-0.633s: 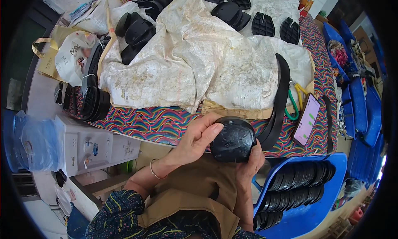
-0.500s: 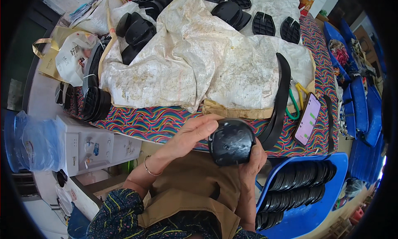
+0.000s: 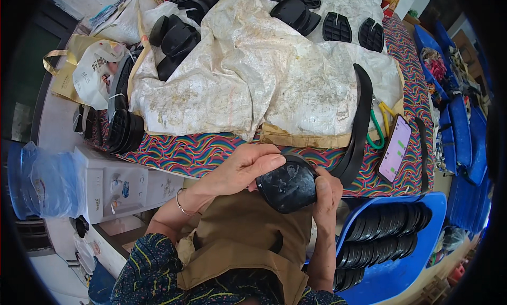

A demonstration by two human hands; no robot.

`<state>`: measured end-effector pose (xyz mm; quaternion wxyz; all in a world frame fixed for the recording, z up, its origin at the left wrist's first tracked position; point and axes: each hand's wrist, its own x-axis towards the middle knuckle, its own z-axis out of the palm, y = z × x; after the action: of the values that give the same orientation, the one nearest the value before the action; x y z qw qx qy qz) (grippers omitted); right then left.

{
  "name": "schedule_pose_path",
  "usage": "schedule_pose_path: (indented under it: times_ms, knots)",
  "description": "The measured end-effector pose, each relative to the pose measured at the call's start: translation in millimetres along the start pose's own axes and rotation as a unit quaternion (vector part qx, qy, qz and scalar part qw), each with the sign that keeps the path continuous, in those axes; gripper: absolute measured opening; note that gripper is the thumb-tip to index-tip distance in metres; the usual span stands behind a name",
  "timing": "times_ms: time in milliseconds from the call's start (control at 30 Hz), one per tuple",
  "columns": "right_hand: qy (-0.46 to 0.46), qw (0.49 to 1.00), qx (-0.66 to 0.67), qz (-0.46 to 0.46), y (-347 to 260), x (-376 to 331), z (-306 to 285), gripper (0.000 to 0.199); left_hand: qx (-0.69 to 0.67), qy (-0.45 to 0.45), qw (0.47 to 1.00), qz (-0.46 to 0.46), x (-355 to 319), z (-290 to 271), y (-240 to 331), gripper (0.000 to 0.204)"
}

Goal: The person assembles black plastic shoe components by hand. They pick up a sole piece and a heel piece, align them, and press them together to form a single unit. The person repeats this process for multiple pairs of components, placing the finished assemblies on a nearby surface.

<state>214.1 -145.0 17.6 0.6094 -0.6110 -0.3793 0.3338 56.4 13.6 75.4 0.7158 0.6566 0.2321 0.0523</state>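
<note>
A glossy black rubber shoe heel piece, rounded at its lower edge, is held between both hands in front of my brown apron. My left hand grips its upper left side, with the thumb lying along the top edge. From the right, my right hand clasps the other side, its fingers partly hidden behind the piece. Just beyond the hands lies a stained white woven sheet on a table with a colourful wavy cloth. Long black strips curve over the sheet's right part.
More black heel pieces and gridded ones rest on the sheet. Green-and-yellow-handled scissors lie beside a lit phone. At lower right, a blue bin holds rows of black pieces. A white water dispenser stands left.
The heel piece has shifted slightly left and turned in my hands. My right hand has moved up along its right side. The whole view has shifted a little.
</note>
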Motion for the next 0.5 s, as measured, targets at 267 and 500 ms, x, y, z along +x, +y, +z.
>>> schedule_pose_path:
  times_ms: [267,500]
  knots:
    - [-0.004,0.999,0.024,0.045,-1.2,6.0,4.2,0.044,0.046,-0.034,0.993,0.102,5.9,-6.3,-8.7,0.035]
    - [-0.054,0.996,0.058,0.046,-3.5,11.8,1.7,0.044,0.059,-0.123,0.991,0.003,12.8,-13.0,-6.7,0.040]
